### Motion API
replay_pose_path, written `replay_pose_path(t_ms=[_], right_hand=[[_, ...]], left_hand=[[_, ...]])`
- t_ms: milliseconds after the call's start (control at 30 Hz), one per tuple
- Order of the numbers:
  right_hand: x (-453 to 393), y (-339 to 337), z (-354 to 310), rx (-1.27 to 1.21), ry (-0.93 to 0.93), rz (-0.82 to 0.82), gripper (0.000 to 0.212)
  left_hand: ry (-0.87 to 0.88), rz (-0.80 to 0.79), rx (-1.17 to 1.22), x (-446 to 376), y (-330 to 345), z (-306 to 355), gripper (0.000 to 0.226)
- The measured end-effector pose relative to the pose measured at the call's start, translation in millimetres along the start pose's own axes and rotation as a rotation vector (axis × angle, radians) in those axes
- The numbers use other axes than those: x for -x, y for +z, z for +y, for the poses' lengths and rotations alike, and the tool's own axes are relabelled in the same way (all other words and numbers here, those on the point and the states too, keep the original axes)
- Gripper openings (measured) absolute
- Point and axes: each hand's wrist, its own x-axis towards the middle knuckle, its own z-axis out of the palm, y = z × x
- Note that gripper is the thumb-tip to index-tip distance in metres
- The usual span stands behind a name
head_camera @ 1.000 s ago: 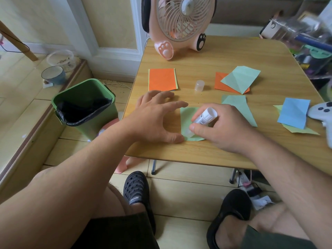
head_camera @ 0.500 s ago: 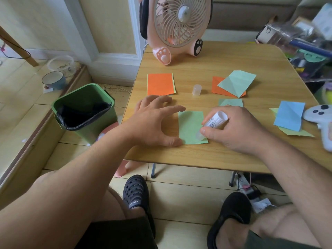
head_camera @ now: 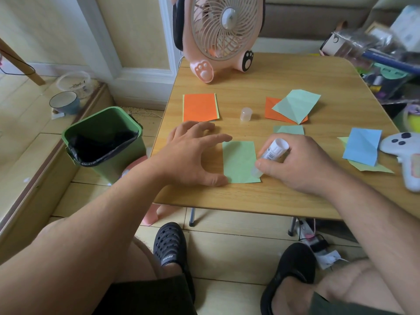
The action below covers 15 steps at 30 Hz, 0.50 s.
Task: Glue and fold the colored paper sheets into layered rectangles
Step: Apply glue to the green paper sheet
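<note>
A folded green paper rectangle (head_camera: pixel 240 162) lies near the front edge of the wooden table (head_camera: pixel 261 196). My left hand (head_camera: pixel 193 155) is spread beside it, thumb tip pressing the paper's lower left corner. My right hand (head_camera: pixel 293 162) grips a white glue stick (head_camera: pixel 272 150), tilted with its tip down on the paper's right edge. The glue cap (head_camera: pixel 245 114) stands further back. An orange rectangle over yellow (head_camera: pixel 200 107) lies at back left. A pale green sheet over orange (head_camera: pixel 295 105) lies at back right, and a blue sheet over yellow-green (head_camera: pixel 362 149) lies at right.
A pink fan (head_camera: pixel 220 35) stands at the table's back edge. A white game controller (head_camera: pixel 406 153) lies at the right edge. Clutter fills the back right. A green waste bin (head_camera: pixel 102 137) stands on the floor to the left. Another green sheet (head_camera: pixel 288 129) peeks out behind my right hand.
The glue stick tip has slid from the green paper's lower left area over to its right edge. My left hand holds its place with the thumb on the paper's corner.
</note>
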Motion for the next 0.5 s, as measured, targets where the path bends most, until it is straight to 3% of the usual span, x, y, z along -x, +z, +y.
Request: replay_pose_path(t_ms=[333,500], right_hand=[[-6.1,-6.5,2.3,-0.321,-0.019,0.079,0.014],[-5.9,9.2,-5.3,-0.298,-0.085,0.057,0.01]], left_hand=[[0.012,0.017,-0.006,0.0,1.1,-1.1,0.095],[0.015,0.032,0.006,1.4,1.5,-2.2,0.098]])
